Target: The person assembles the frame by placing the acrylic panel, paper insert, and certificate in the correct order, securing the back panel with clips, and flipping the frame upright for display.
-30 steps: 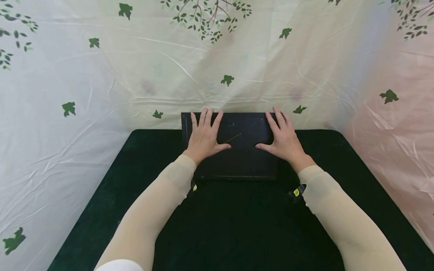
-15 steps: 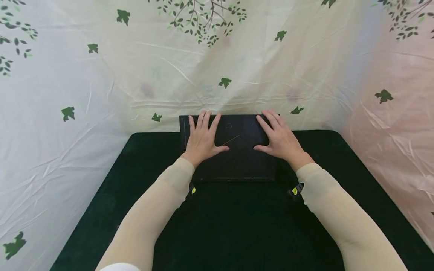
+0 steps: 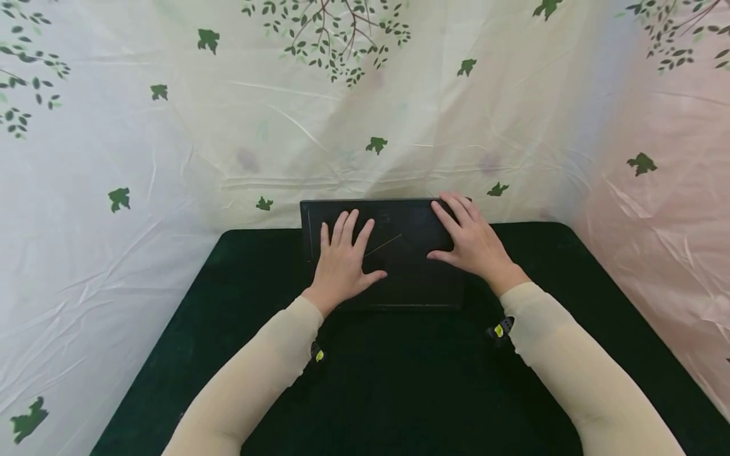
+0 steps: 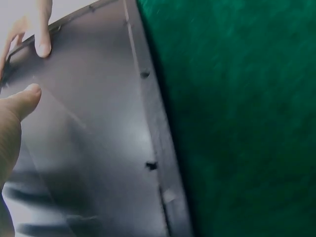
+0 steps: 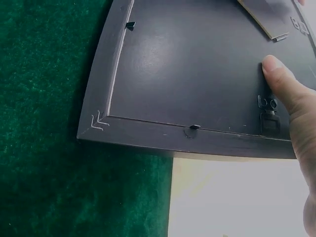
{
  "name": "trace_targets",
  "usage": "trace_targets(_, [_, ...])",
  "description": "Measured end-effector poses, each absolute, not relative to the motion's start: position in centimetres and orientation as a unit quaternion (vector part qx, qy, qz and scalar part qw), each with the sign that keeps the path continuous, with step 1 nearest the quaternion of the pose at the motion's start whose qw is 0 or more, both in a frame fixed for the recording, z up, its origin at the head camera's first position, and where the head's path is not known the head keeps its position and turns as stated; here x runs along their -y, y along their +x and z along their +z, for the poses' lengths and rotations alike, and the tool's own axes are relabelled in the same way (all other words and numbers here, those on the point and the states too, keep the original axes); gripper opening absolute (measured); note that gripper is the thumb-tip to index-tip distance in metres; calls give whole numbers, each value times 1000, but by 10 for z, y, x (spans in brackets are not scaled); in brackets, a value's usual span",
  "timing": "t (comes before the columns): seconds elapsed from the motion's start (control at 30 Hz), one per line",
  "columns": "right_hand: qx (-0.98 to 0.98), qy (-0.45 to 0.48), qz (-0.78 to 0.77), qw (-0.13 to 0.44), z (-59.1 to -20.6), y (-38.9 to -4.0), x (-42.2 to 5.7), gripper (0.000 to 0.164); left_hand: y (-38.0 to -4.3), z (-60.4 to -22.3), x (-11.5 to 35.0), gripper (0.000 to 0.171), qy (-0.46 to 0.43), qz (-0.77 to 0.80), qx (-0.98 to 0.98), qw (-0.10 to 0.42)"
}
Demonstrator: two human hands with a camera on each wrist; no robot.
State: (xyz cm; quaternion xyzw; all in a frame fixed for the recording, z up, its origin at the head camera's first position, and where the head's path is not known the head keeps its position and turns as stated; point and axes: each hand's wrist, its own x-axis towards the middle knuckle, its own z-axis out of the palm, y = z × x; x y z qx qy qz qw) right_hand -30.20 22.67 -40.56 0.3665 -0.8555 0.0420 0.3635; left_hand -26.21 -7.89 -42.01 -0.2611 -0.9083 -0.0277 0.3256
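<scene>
A black picture frame lies back side up, with its far edge reaching past the table's edge. My left hand is over its left part, fingers spread and straight, fingertips short of the far edge. At the far right corner my right hand has its fingertips on the edge and its thumb over the back panel. The right wrist view shows a metal hanger, a small bent tab and a stand leg with a pale edge. Both thumbs also appear in the left wrist view.
Dark green cloth covers the table. Behind it hangs a pale curtain with leaf prints, close to the frame's far edge. A pinkish curtain borders the right side.
My left hand has drawn back toward me, its fingertips leaving the far edge. My right hand has shifted slightly left along that edge. The head view has tilted up a little.
</scene>
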Motion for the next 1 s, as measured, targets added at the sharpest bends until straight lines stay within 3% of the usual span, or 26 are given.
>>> trace_targets(0.53, [853, 357, 22, 380, -407, -286, -224, 115, -233, -462, 72, 101, -237, -25, 920, 310])
trace_targets(1.0, [845, 353, 36, 400, -404, -275, -223, 109, -228, -466, 76, 86, -252, -67, 911, 319])
